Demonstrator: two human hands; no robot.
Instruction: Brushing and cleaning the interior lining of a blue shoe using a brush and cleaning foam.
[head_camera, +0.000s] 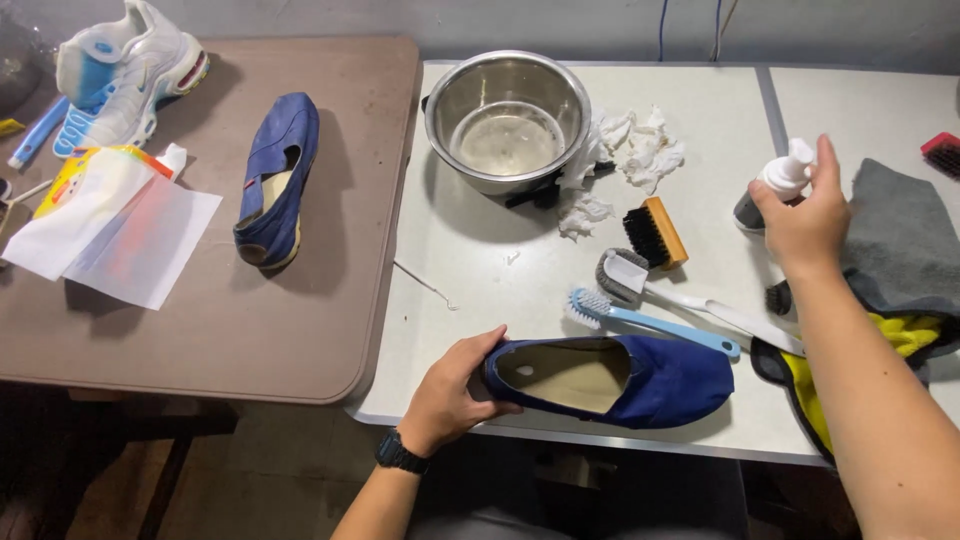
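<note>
My left hand (455, 390) grips the heel of a dark blue slip-on shoe (640, 380) that lies on its sole at the front edge of the white table (480, 280), toe pointing right. My right hand (805, 220) is wrapped around a small pump bottle (775, 185) with a white top at the right of the table; a finger rests by the pump head. Between the hands lie a blue-handled brush (650, 322), a white-handled brush (690, 300) and a wooden brush with black bristles (655, 232).
A steel bowl (507, 120) holding water stands at the back beside crumpled white tissue (630, 150). A grey cloth (900, 240) and a yellow-and-black cloth (890, 345) lie right. On the brown table (200, 320), a second blue shoe (277, 180), a white-and-blue sneaker (125, 70), paper sheets (120, 230).
</note>
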